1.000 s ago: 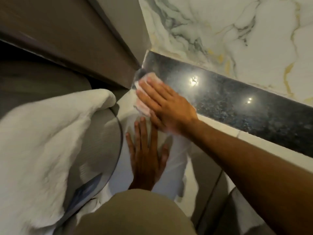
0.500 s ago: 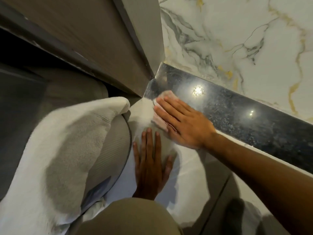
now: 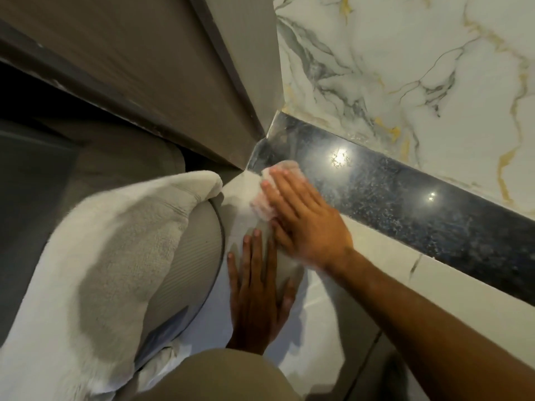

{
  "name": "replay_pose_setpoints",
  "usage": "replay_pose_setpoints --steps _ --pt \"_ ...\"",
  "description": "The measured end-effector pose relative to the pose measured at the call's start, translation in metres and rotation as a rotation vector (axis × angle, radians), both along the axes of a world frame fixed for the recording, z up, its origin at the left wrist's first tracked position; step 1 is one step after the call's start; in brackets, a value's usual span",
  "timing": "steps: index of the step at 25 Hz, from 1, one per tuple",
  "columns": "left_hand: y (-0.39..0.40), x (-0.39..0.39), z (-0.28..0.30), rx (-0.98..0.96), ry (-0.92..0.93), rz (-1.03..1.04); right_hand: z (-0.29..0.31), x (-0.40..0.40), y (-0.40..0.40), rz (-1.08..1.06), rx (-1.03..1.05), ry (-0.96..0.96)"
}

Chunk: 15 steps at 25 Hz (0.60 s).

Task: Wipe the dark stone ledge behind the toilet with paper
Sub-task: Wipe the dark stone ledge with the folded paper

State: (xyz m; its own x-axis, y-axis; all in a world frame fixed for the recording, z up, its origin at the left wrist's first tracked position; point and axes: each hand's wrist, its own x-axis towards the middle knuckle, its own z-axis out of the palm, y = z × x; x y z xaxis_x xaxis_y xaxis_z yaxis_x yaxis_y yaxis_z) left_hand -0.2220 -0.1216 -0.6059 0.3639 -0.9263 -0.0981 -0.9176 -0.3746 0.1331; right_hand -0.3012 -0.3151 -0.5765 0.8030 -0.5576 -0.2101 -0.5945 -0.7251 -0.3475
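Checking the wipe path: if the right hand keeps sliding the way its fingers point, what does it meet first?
Probably the grey wall at the ledge's corner; right hand with paper is nearly there.

There is one camera, worn on the person's head. It looks forward and steeply down, very close to the dark ledge [image 3: 405, 204] and the marble wall [image 3: 419, 68] behind it. The ledge runs slanted from the middle to the right edge (the wide lens bends lines). Both hands sit low in the middle, arms coming from the bottom edge.
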Motion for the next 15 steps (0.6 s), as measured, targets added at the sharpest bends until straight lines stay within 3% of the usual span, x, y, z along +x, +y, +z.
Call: replay_pose_setpoints --steps 4,7,10,12,15 --pt "-0.002 0.0 -0.004 0.036 -0.043 0.017 -0.002 0.043 -0.053 -0.388 -0.079 0.014" --pt "-0.002 0.0 -0.004 0.037 -0.027 0.035 -0.011 0.059 -0.047 -0.209 -0.098 -0.028" --pt "-0.005 -0.003 0.014 0.041 -0.004 0.037 -0.01 0.007 -0.01 0.021 -0.105 -0.056" --pt "-0.006 -0.001 0.037 0.07 -0.035 -0.004 0.002 -0.042 0.019 -0.043 -0.061 -0.122" --pt "-0.015 0.009 0.086 0.178 -0.115 -0.08 0.035 -0.097 0.047 -0.332 0.137 -0.099"
